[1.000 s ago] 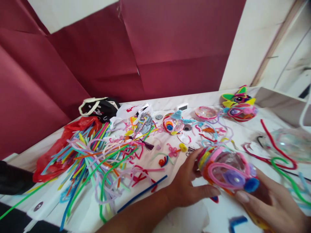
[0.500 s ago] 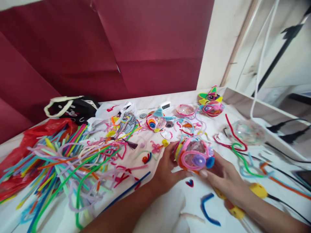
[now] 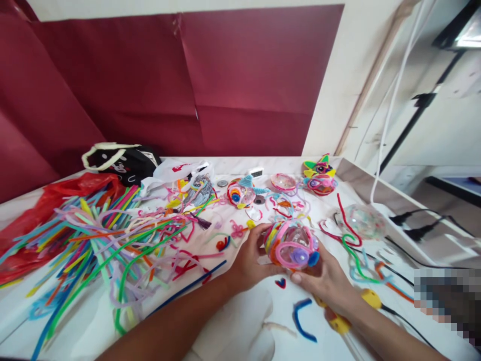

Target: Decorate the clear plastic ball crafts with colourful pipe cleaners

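Wall sheet (image 3: 248, 75): plain maroon. Worktop (image 3: 240, 321): white, faint grey marbling on its far edge. Near ball ornament (image 3: 291, 245): clear, with pink loops, yellow and orange bands, lilac and blue discs. Left plastic bag (image 3: 26, 220): translucent red. Far-left tote bag (image 3: 137, 163): black, cream handles. Bent pipe cleaner (image 3: 298, 321), near: solid blue. Tassel (image 3: 201, 220): dark purple.

No text can be read: the red print on the white plastic bag (image 3: 161, 175), the pale marks on the black bag (image 3: 140, 164) and the small display's (image 3: 257, 173) digits are unclear.
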Tool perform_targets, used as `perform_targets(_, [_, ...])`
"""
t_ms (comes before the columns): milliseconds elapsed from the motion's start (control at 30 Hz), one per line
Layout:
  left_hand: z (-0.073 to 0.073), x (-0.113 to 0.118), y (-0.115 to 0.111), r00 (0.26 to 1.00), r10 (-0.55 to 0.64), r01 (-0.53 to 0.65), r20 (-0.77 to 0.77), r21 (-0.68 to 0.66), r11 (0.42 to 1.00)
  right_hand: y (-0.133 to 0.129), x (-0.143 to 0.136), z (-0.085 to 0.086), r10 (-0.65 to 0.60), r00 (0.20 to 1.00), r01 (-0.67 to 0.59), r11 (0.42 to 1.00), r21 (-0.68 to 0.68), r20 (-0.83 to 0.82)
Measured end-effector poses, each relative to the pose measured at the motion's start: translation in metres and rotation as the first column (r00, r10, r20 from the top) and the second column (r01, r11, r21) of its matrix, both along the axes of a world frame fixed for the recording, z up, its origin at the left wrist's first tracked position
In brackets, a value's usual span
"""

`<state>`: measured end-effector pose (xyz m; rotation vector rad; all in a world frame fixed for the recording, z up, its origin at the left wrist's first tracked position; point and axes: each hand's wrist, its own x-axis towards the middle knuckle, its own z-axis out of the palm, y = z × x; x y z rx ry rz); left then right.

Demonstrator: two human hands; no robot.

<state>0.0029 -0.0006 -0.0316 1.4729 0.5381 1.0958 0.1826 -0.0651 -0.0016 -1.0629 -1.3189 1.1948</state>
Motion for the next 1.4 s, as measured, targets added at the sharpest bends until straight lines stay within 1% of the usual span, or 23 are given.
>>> perform_targets(100, [0.001,0.000,0.000,1.000,-0.005,0.006,-0.007,0.016,1.000,0.001,-0.001,0.000,-0.068,0.998,0.068,0.997,0.022,-0.001])
perform_targets(200, [0.002,0.000,0.000,1.000,-0.008,0.008,-0.008,0.036,0.999,0.002,-0.001,0.001,-0.112,0.994,0.111,0.992,0.058,0.010])
perform_targets(300, [0.004,-0.001,0.000,1.000,-0.009,0.011,-0.030,0.047,0.999,0.002,-0.001,0.004,-0.118,0.993,0.115,0.990,0.079,0.030])
perform_targets(433, [0.007,-0.002,-0.001,0.999,-0.012,0.013,-0.044,0.028,1.000,0.000,-0.001,0.005,-0.101,0.994,0.098,0.991,0.090,0.030])
perform_targets(667, [0.005,0.000,0.001,0.999,-0.024,0.025,-0.023,0.016,1.000,0.002,0.001,-0.002,-0.114,0.989,0.100,0.984,0.147,0.091])
perform_targets(800, [0.004,0.000,0.002,0.999,-0.033,0.033,-0.004,-0.012,0.999,0.003,0.001,0.001,-0.092,0.994,0.082,0.987,0.138,0.066])
perform_targets(1000, [0.002,0.000,0.005,0.995,-0.089,0.090,0.055,-0.025,0.996,0.003,0.001,0.010,-0.131,0.990,0.122,0.983,0.140,0.058])
perform_targets(1067, [0.000,0.000,0.006,0.991,-0.113,0.115,0.072,-0.020,0.993,0.003,0.002,0.010,-0.138,0.989,0.130,0.983,0.132,0.052])
perform_targets(1167, [-0.002,0.000,0.008,0.990,-0.118,0.121,0.081,-0.026,0.992,0.004,0.003,0.010,-0.126,0.991,0.121,0.986,0.110,0.042])
perform_targets(1400, [0.000,0.000,0.007,0.989,-0.118,0.125,0.086,-0.091,0.988,0.007,0.005,0.011,-0.099,0.994,0.097,0.993,0.070,0.037])
